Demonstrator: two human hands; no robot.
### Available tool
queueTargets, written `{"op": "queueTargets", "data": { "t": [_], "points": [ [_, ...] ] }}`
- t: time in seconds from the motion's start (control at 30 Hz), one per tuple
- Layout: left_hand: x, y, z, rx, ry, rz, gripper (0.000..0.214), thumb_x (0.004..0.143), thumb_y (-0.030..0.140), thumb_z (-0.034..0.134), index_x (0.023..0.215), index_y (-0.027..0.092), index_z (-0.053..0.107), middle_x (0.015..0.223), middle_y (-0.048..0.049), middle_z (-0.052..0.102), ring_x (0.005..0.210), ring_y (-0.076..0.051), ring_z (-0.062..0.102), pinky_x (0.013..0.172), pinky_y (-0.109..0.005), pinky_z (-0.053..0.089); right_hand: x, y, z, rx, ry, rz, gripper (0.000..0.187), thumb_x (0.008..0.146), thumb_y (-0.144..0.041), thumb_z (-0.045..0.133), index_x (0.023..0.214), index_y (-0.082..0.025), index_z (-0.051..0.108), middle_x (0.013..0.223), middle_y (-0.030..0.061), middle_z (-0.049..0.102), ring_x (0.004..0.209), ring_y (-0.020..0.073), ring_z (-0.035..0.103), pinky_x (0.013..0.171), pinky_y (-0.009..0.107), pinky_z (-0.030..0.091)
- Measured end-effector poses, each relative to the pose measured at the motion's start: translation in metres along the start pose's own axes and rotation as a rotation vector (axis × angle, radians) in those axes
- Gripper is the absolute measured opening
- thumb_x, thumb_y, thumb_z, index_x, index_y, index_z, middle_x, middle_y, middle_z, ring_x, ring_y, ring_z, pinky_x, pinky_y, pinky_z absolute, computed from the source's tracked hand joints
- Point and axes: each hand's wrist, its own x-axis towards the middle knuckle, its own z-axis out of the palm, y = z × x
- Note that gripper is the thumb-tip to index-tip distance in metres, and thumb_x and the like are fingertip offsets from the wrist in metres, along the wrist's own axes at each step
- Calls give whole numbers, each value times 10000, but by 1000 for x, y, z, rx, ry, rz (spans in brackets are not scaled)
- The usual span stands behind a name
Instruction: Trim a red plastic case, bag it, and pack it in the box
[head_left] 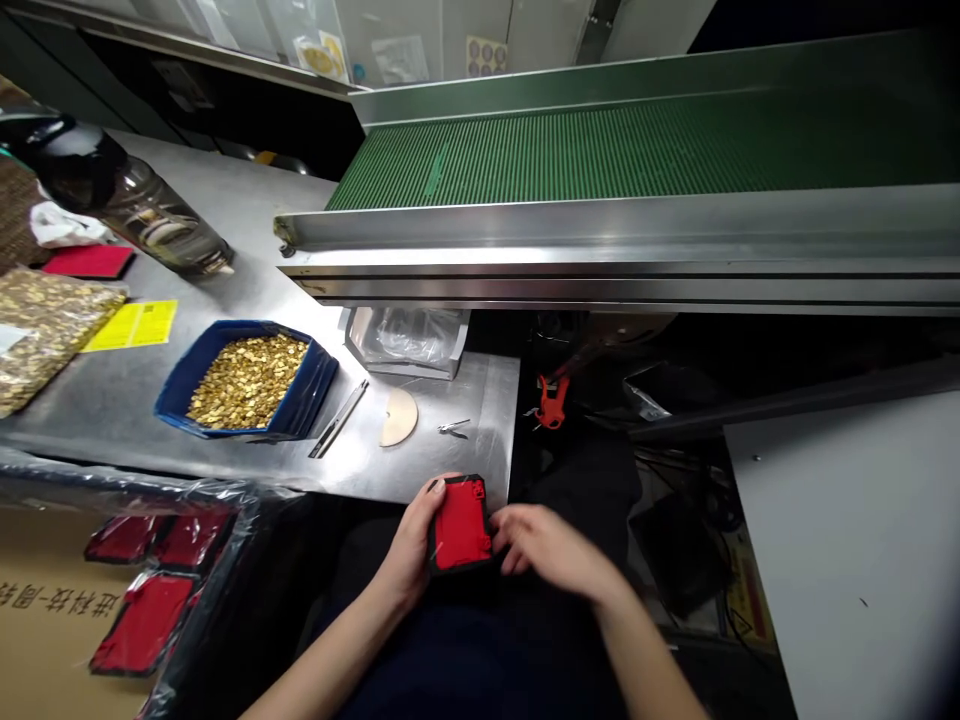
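Note:
My left hand (pixel 414 540) is closed around the left side of a flat red rectangular part with a black rim (pixel 463 525), its thumb on the top left corner. The part is held above my lap, just off the table's front edge. Beside its right edge is my right hand (pixel 536 545), with fingers loosely bent and somewhat apart; whether a fingertip touches the rim is hard to see. Nothing shows in that hand. On the table ahead are small metal nippers (pixel 454 428), a pale round disc (pixel 398 417) and a slim metal cutter (pixel 338 420).
A blue bin (pixel 321 395) of small gold pieces stands left, near a bottle (pixel 169 225) and yellow paper (pixel 133 326). A grey tray (pixel 454 362) sits under the green conveyor (pixel 570 150). Similar red parts (pixel 146 622) lie in a lined carton at lower left. An orange-handled tool (pixel 553 402) hangs right.

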Motion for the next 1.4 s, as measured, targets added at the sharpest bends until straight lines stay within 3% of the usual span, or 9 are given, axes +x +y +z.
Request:
{"op": "queueTargets", "data": {
  "t": [0.13, 0.2, 0.37, 0.47, 0.57, 0.7, 0.87, 1.17, 1.4],
  "points": [
    [9, 6, 6, 199, -4, 60, 555, 868, 661, 650, 1180, 202, 640, 920, -49, 735, 788, -230, 681, 725, -332, 537, -13, -19, 63, 885, -1, 91, 680, 935, -772, 468, 1215, -171, 620, 934, 82, 761, 765, 186, 763, 657, 250, 572],
    [11, 13, 4, 303, 10, 109, 551, 873, 636, 665, 1229, 217, 625, 991, -56, 737, 888, -251, 685, 816, -354, 529, -10, -18, 72, 1062, 107, 176, 699, 861, -787, 578, 1168, -162, 628, 925, 89, 761, 764, 203, 760, 648, 260, 569],
    [19, 47, -13, 832, 219, 519, 393, 951, 536, 598, 1232, 261, 604, 1086, -57, 721, 920, -247, 683, 791, -340, 516, 2, -8, 57, 771, 279, 265, 594, 890, -782, 528, 963, -197, 594, 819, 51, 764, 666, 216, 757, 587, 269, 529],
    [37, 81, -23, 945, 263, 627, 298, 940, 519, 601, 948, 234, 690, 914, -50, 729, 833, -253, 674, 770, -345, 498, 7, -10, 43, 494, 274, 262, 563, 982, -735, 384, 914, -215, 588, 784, 41, 760, 708, 226, 769, 649, 280, 506],
    [68, 122, -24, 1020, 295, 721, 308, 938, 494, 597, 923, 211, 717, 929, -65, 749, 881, -262, 679, 838, -356, 499, 10, -17, 31, 250, 286, 270, 575, 963, -754, 404, 929, -219, 612, 843, 93, 776, 870, 319, 769, 712, 334, 485],
    [119, 173, -15, 1134, 338, 775, 299, 967, 443, 595, 1014, 178, 725, 1041, -74, 754, 992, -253, 681, 957, -413, 502, 6, -22, 20, 34, 302, 300, 628, 948, -783, 384, 1060, -214, 626, 961, 150, 786, 956, 406, 747, 735, 393, 468],
    [173, 213, -7, 1289, 282, 658, 288, 956, 422, 672, 1032, 146, 704, 1068, -61, 730, 1006, -241, 692, 934, -461, 560, -14, -10, 26, 89, 356, 276, 396, 1042, -590, 354, 1047, -272, 590, 804, 36, 772, 818, 302, 759, 663, 330, 418],
    [197, 229, -20, 1263, 337, 573, 244, 970, 364, 665, 1086, 151, 687, 1109, -70, 717, 1002, -229, 698, 888, -434, 594, -34, 22, 68, 443, 533, 257, 406, 1017, -579, 406, 858, -271, 618, 750, 8, 701, 703, 209, 676, 633, 264, 438],
    [157, 204, -26, 1112, 400, 788, 241, 953, 388, 643, 932, 156, 706, 840, -16, 703, 753, -180, 648, 770, -360, 540, -22, -10, 42, 563, 648, 76, 419, 1037, -559, 424, 876, -241, 645, 723, 12, 647, 659, 186, 607, 619, 259, 433]
  ]
}}
